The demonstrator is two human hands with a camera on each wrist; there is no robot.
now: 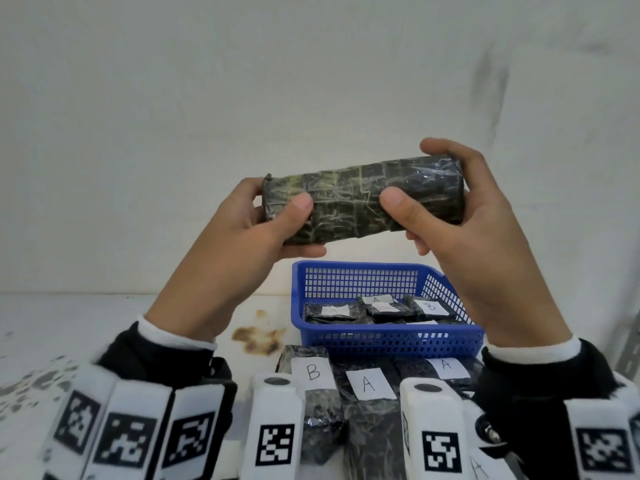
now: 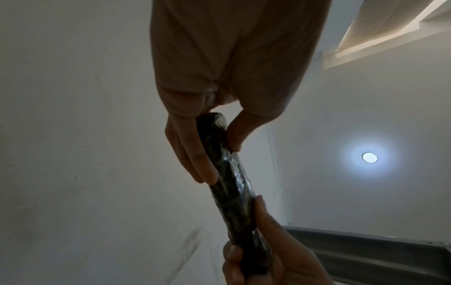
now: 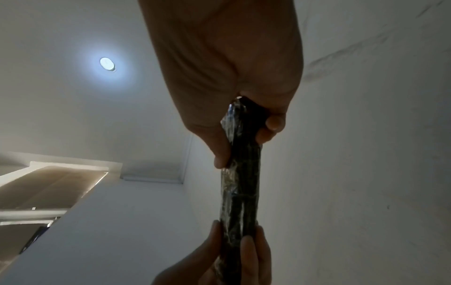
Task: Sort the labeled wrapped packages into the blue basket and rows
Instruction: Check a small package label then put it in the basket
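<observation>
A long, flat package wrapped in dark, crinkled plastic film (image 1: 363, 199) is held up in the air in front of a pale wall, lying almost level with its 3 o'clock end slightly higher. The left hand (image 1: 256, 223) has it by the 9 o'clock end — thumb across the near face, fingers curled behind — and the right hand (image 1: 464, 216) has the 3 o'clock end the same way, so each grip is closed round the package. No label shows on the face turned to the head camera.

At 6 o'clock below the package, the blue plastic mesh basket (image 1: 388, 337) stands on the white bench (image 1: 69, 327) and holds several small dark packages with white labels reading A and B. Just in front of the basket lie three larger dark packages side by side — labelled B (image 1: 313, 372), A (image 1: 369, 384) and A (image 1: 446, 367). A brown stain (image 1: 258, 336) marks the bench beside the basket at 9 o'clock.
</observation>
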